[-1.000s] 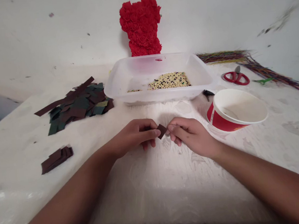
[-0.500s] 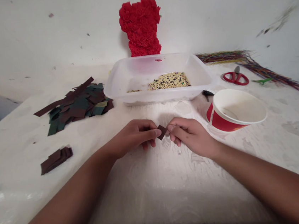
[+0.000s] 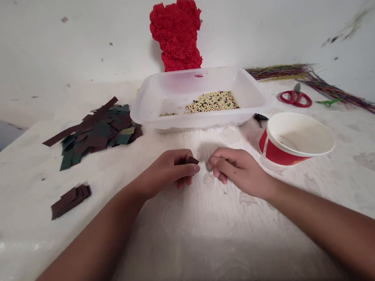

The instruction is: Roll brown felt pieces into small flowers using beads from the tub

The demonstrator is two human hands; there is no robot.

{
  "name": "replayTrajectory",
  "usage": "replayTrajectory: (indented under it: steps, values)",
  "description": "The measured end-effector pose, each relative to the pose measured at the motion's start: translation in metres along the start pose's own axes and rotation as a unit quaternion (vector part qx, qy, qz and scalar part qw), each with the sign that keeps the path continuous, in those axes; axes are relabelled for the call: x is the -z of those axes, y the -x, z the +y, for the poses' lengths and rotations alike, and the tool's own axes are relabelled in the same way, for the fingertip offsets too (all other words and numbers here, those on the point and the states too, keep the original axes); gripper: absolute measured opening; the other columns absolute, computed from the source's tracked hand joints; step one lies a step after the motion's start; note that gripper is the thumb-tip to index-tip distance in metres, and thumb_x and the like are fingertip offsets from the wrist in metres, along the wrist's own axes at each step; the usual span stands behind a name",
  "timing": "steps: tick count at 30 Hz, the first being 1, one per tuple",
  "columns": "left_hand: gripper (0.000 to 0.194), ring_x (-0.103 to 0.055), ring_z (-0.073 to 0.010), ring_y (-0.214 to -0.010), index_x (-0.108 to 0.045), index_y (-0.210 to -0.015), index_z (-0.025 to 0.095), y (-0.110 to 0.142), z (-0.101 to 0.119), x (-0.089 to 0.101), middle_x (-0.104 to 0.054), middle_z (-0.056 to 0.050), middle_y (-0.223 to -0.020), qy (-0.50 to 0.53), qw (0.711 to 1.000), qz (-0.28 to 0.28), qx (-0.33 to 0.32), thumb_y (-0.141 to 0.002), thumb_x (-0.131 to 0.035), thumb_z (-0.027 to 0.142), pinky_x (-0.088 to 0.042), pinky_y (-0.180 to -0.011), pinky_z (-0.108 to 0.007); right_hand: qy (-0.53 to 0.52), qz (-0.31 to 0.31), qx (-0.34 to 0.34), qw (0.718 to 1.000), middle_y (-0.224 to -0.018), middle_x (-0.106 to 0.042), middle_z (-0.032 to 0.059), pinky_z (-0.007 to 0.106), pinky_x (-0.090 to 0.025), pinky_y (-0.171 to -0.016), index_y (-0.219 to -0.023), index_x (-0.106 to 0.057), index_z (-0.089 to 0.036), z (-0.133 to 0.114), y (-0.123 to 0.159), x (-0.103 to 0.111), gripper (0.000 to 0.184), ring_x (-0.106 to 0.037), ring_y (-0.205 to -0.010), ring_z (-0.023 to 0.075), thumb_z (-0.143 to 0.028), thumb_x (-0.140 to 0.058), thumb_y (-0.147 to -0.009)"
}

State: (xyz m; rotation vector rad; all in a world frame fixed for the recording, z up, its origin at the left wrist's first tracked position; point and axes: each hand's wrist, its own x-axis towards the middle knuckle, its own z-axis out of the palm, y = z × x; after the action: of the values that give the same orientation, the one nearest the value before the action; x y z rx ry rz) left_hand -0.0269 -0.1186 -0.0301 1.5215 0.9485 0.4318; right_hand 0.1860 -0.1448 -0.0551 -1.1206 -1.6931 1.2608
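Note:
Between the thumb and fingers of my left hand (image 3: 179, 168) is a small dark brown square piece (image 3: 192, 160), perhaps paper or fabric, mostly hidden by the fingers. My right hand (image 3: 228, 165) is just to the right, a short gap away, with thumb and index finger pinched together. Whatever that pinch holds, if anything, is too small to make out. Both hands are over the table in front of a white plastic tub (image 3: 202, 120) holding pale and dark beads (image 3: 212, 101).
Dark green and brown cut pieces (image 3: 96, 134) are heaped at left, with a small brown stack (image 3: 70, 201) nearer. On the right are a red-and-white paper bowl (image 3: 298, 140), red-handled scissors (image 3: 295, 97) and thin wires (image 3: 281, 71). A red rose figure (image 3: 178, 36) stands behind the tub.
The brown piece has come away from my right fingers and now sits tilted within my left hand's grip. A gap has opened between the hands; the right has hardly moved.

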Motion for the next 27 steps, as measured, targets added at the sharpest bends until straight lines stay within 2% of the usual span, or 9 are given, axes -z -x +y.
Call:
replayTrajectory:
  steps: [4, 9, 12, 22, 27]
  values:
    - [0.021, -0.047, -0.0094, -0.053, -0.051, -0.071, 0.018, 0.0002, -0.0013, 0.0005, -0.054, 0.003, -0.060, 0.014, 1.000, -0.001, 0.002, -0.086, -0.058, 0.029, -0.036, -0.050, -0.023, -0.002, 0.000, -0.007, 1.000, -0.069, -0.059, -0.0013, 0.024, -0.044, -0.052, -0.078, -0.060, -0.018, -0.0001, 0.0005, 0.0002, 0.020, -0.051, -0.053, 0.0097, -0.024, -0.046, -0.091]
    - [0.037, -0.046, -0.0089, -0.052, -0.047, -0.059, 0.017, 0.0006, -0.0021, 0.0001, -0.050, 0.002, -0.058, -0.010, 1.000, 0.005, 0.006, -0.086, -0.058, 0.040, -0.035, -0.049, -0.023, -0.006, -0.003, -0.007, 1.000, -0.070, -0.059, -0.0013, 0.024, -0.044, -0.052, -0.078, -0.060, -0.019, -0.0008, 0.0009, 0.0002, 0.020, -0.052, -0.053, 0.0096, -0.024, -0.046, -0.091]
    - [0.040, -0.045, -0.0086, -0.051, -0.045, -0.057, 0.017, 0.0010, -0.0008, -0.0005, -0.050, 0.002, -0.058, -0.019, 1.000, 0.006, 0.006, -0.085, -0.059, 0.042, -0.035, -0.049, -0.023, -0.002, -0.002, -0.006, 1.000, -0.070, -0.059, -0.0014, 0.024, -0.044, -0.052, -0.079, -0.060, -0.019, -0.0007, 0.0008, 0.0003, 0.019, -0.052, -0.053, 0.0096, -0.024, -0.046, -0.091]
    - [0.043, -0.040, -0.0078, -0.048, -0.037, -0.051, 0.017, 0.0015, 0.0019, -0.0013, -0.044, 0.003, -0.052, -0.034, 0.999, -0.002, 0.011, -0.082, -0.061, 0.036, -0.030, -0.047, -0.023, 0.004, -0.003, -0.007, 1.000, -0.070, -0.060, -0.0016, 0.024, -0.044, -0.053, -0.077, -0.060, -0.019, -0.0008, 0.0010, 0.0005, 0.020, -0.052, -0.054, 0.0096, -0.023, -0.046, -0.091]
    - [0.041, -0.044, -0.0086, -0.049, -0.049, -0.053, 0.016, 0.0017, 0.0029, -0.0013, -0.050, 0.001, -0.052, -0.035, 0.999, -0.012, 0.014, -0.086, -0.057, 0.040, -0.034, -0.049, -0.023, 0.005, -0.001, -0.010, 1.000, -0.070, -0.059, -0.0015, 0.024, -0.044, -0.053, -0.077, -0.059, -0.019, -0.0002, 0.0011, 0.0000, 0.020, -0.052, -0.054, 0.0098, -0.024, -0.047, -0.091]
